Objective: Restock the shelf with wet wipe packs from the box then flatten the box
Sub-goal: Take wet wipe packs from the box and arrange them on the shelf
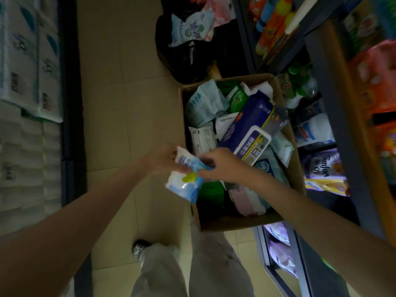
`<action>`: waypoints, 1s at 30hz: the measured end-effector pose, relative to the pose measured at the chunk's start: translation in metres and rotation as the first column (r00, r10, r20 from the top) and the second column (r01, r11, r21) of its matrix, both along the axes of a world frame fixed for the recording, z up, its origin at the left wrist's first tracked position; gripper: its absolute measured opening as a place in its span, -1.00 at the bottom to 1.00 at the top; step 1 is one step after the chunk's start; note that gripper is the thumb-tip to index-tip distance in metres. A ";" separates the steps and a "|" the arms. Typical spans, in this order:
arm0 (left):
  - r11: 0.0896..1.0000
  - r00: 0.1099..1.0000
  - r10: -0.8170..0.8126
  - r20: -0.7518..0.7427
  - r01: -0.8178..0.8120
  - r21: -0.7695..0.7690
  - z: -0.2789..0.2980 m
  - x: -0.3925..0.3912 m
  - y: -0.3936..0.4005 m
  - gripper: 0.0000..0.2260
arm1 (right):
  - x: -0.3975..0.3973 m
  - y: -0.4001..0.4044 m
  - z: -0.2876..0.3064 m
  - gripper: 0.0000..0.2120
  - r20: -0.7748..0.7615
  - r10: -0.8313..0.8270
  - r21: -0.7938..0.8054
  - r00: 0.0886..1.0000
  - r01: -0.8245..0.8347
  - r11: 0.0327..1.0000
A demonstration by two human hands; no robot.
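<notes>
**Both hands on one wipe pack above the open box**

In a dim shop aisle, much stays unclear: labels on the packs in the cardboard box (240, 221) are blurred, and the person's arms run out of frame at the bottom. The left hand (159, 160) grips a white-and-blue wet wipe pack (184, 183) at its upper end, fingers curled round it; the right hand (218, 166) pinches the same pack's edge (just over the box's near-left corner). The box, full of mixed packs, stands on a beige tiled floor (120, 86) beside a metal shelf (321, 116) of goods.
</notes>
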State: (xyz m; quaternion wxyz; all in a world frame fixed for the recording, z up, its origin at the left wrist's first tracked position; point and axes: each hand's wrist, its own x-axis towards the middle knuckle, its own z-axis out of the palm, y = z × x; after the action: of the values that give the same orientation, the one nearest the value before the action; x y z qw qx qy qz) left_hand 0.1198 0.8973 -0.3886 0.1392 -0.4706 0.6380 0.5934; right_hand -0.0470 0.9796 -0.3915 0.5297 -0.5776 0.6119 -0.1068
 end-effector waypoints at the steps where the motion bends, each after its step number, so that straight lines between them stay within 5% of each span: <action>1: 0.997 0.995 -0.069 0.076 0.072 -0.037 -0.003 0.004 0.006 -0.74 | 0.004 0.011 -0.010 -0.85 -0.125 0.087 0.005 0.988 -0.087 0.996; 7: 0.994 0.976 -0.040 0.214 0.062 -0.095 -0.023 0.031 0.030 -0.72 | 0.028 0.069 -0.080 -0.44 -0.507 0.498 0.192 0.704 -0.471 0.861; 15: 0.992 0.982 0.031 0.189 -0.007 -0.129 -0.025 0.060 0.046 -0.72 | 0.050 0.082 -0.112 -0.31 -0.725 0.419 0.228 0.547 -0.384 0.895; 19: 0.988 0.982 0.063 0.179 -0.036 -0.147 -0.027 0.083 0.052 -0.72 | 0.058 0.077 -0.114 -0.45 -0.718 0.409 0.224 0.564 -0.369 0.902; 23: 0.985 0.985 0.074 0.156 -0.048 -0.168 -0.023 0.112 0.059 -0.73 | 0.067 0.073 -0.089 -0.69 -0.641 0.297 0.241 0.708 -0.181 0.953; 30: 0.956 0.980 0.168 0.103 -0.136 -0.259 0.044 0.181 0.046 -0.75 | 0.105 -0.012 0.065 -0.91 -0.631 0.386 0.264 0.673 -0.281 0.923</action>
State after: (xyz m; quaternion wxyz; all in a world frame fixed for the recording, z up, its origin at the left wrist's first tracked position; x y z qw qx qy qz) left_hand 0.3010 0.9433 -0.3449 0.0716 -0.5679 0.6599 0.4867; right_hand 0.0576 0.9679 -0.3264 0.3239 -0.6385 0.6510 0.2521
